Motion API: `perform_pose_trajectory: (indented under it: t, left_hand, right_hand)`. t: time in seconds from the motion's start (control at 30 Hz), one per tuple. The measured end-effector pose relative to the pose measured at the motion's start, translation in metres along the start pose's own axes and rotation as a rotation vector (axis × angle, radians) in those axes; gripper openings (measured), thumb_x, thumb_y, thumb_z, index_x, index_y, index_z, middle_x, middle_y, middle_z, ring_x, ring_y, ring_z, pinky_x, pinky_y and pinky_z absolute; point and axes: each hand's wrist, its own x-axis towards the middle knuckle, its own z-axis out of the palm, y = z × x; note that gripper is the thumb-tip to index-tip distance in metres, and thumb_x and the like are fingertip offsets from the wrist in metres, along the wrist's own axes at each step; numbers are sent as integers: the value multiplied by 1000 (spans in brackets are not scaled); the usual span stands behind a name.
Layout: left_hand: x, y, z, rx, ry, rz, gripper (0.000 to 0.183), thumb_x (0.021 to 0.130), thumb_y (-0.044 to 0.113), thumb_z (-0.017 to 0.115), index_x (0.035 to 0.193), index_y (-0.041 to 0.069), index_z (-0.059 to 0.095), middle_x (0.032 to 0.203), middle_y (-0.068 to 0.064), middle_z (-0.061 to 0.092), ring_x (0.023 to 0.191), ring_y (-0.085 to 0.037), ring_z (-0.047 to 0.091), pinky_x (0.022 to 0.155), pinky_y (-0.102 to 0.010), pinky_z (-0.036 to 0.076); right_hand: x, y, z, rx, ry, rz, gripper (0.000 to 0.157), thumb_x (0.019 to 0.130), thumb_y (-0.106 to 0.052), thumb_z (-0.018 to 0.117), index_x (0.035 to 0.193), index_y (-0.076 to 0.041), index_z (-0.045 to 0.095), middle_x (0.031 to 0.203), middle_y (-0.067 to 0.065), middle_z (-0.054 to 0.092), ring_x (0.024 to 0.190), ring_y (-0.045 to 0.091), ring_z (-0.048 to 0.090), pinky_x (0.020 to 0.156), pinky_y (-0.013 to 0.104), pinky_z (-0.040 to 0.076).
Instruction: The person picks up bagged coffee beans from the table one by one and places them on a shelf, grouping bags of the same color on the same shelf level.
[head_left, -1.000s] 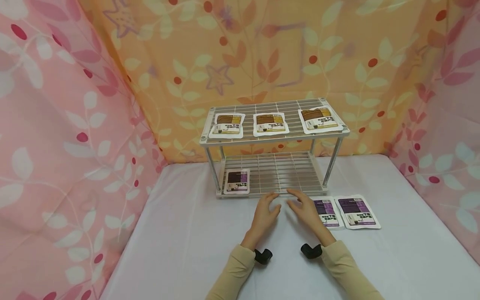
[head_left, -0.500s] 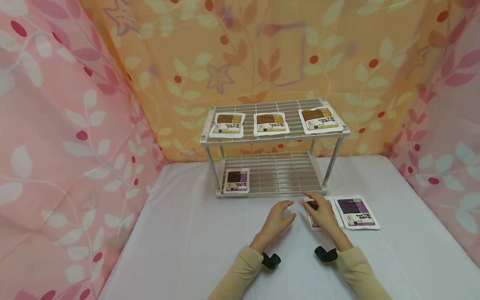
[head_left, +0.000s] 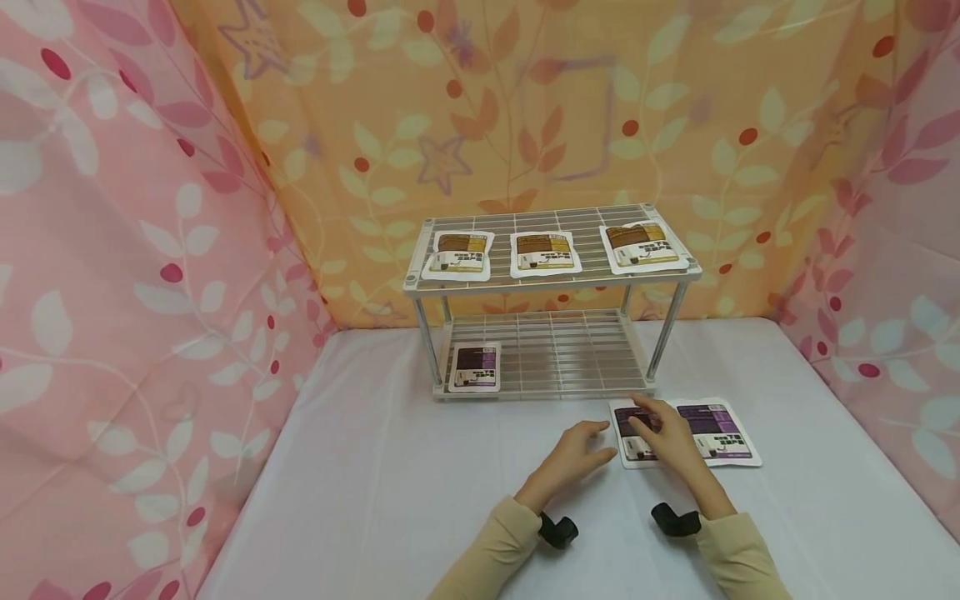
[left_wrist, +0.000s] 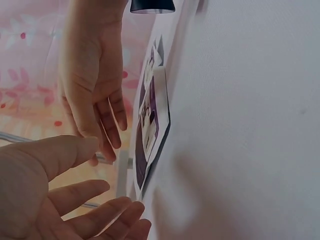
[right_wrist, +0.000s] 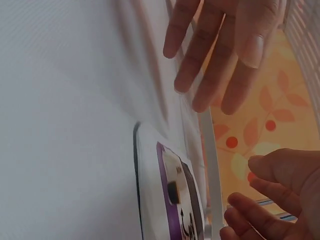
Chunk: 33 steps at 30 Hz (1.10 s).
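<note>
Two flat white packets with purple labels lie side by side on the white cloth. Over the left purple packet [head_left: 634,447] hovers my right hand [head_left: 669,437], fingers bent loosely and nothing in them; it covers part of that packet and the edge of the right purple packet [head_left: 722,432]. Just left of them is my left hand [head_left: 572,460], thumb and fingers spread apart and holding nothing, fingertips near the packet's left edge. The left wrist view has the left packet [left_wrist: 151,127] beside both hands; in the right wrist view, a packet [right_wrist: 172,200] lies below the fingers.
A two-tier white wire rack [head_left: 555,358] stands behind the hands. Three packets with yellow-brown labels, including a middle one [head_left: 545,254], lie on its top tier. Another purple-labelled packet [head_left: 476,367] sits at the lower tier's left end. Patterned curtains [head_left: 480,100] enclose the table.
Both hands have moved right and slightly toward the body, away from the rack's front edge. My right hand is now over the left purple packet, my left hand beside it. The packets stay in place.
</note>
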Motion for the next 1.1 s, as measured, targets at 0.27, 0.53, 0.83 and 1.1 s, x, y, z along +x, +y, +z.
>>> perform_pose_trajectory:
  t: [0.27, 0.53, 0.83, 1.1]
  left_hand:
    - [4, 4, 11, 10, -4, -16, 47, 82, 31, 59, 123, 9, 50, 120, -4, 54, 108, -13, 50, 90, -22, 40]
    - [5, 7, 15, 25, -5, -12, 47, 81, 29, 61, 121, 6, 52, 113, -7, 57, 102, -12, 53, 84, -21, 43]
    - [10, 9, 19, 45, -8, -53, 46, 81, 32, 60, 120, 9, 53, 110, -4, 58, 97, -10, 53, 82, -21, 43]
    - [11, 7, 21, 31, 8, -37, 45, 81, 31, 60, 120, 8, 53, 98, -2, 59, 84, -8, 50, 74, -18, 41]
  right_hand:
    - [-6, 10, -13, -80, -56, 72, 42, 77, -9, 64, 116, 4, 52, 101, 26, 55, 90, 41, 53, 71, 51, 46]
    - [-11, 13, -24, -173, -43, 82, 46, 75, -8, 65, 116, 7, 50, 98, 29, 54, 84, 39, 52, 68, 50, 41]
    - [-14, 19, -31, -226, -102, 150, 49, 74, -8, 65, 115, 13, 48, 93, 31, 54, 79, 39, 54, 67, 48, 45]
    - [-15, 18, -30, -231, -97, 213, 47, 75, -7, 64, 115, 12, 48, 94, 30, 56, 79, 38, 56, 69, 49, 44]
